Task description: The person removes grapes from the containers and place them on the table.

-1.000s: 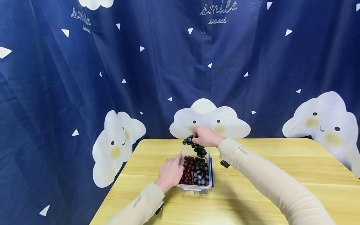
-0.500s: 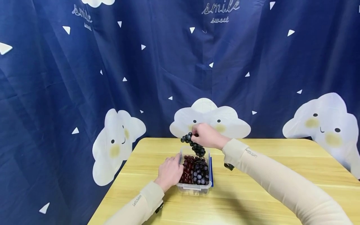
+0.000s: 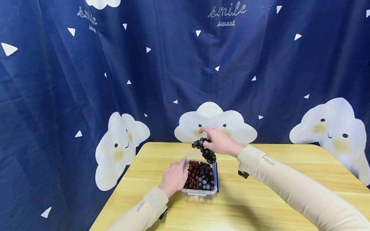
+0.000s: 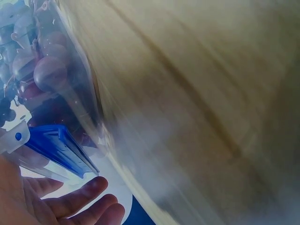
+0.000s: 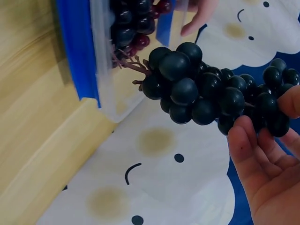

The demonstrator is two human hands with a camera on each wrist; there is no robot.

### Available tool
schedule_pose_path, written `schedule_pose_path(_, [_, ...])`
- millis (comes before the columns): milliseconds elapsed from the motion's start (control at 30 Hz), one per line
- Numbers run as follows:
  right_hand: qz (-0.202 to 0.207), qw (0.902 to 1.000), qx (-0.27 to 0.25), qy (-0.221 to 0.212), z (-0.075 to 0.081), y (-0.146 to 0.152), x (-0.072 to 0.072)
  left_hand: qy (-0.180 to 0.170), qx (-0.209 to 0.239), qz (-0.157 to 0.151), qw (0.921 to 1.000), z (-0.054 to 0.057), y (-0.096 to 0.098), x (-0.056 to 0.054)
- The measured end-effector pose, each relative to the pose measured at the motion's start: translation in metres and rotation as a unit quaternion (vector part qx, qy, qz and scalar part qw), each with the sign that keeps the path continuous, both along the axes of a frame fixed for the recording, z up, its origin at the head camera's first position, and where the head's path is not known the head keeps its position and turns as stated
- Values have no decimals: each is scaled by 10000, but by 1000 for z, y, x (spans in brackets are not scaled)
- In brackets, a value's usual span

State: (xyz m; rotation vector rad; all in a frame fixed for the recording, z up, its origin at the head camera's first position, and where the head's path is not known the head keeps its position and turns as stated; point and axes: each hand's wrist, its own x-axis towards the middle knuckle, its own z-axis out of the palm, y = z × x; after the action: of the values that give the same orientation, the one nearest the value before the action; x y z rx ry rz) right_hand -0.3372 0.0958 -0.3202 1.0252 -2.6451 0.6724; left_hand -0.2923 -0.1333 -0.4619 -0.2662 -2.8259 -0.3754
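1. Gripping a bunch of black grapes (image 3: 208,155), the right hand (image 3: 221,141) hangs at the 12 o'clock end of a clear plastic box (image 3: 199,193); its thumb and bent fingers close partway about the bunch's upper part.
2. The bunch slants from 10 o'clock down to 4 o'clock in the head view, its lower end in front of the box's 1 o'clock corner. The right wrist view shows a bare stem (image 5: 136,67) pointing toward the box; whether it touches anything cannot be told.
3. At the box's 9 o'clock side, the left hand (image 3: 174,175) rests against the rim, its fingers loosely extended beside a blue flap (image 4: 61,145) and curled round nothing.
4. Inside the box, red grapes (image 3: 191,179) fill the 9 o'clock half and more dark grapes (image 3: 205,180) the 3 o'clock half.
5. Another blue flap (image 3: 217,178) hangs along the 3 o'clock wall.
6. The box sits on a pale wooden surface (image 3: 245,202); a navy curtain (image 3: 162,83) with white clouds (image 3: 212,110) stands beyond, toward 12 o'clock.
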Motion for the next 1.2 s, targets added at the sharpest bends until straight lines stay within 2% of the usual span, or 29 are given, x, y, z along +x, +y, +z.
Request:
schedule_pose_path(267, [294, 9979, 495, 281, -5, 5, -2, -46, 34, 72, 10000, -2, 0, -1])
schedule_pose_path(533, [183, 9973, 706, 8, -6, 10, -4, -96, 76, 74, 9999, -2, 0, -1])
schedule_pose_path(800, [-140, 9979, 629, -21, 2, 21, -3, -115, 70, 79, 9999, -1, 0, -1])
schedule_pose_path(967, [-261, 9988, 385, -180, 8, 30, 0, -148, 36, 97, 9998, -3, 0, 0])
schedule_pose_path(1200, [-452, 9988, 141, -102, 22, 43, 4, -145, 98, 70, 9998, -2, -1, 1])
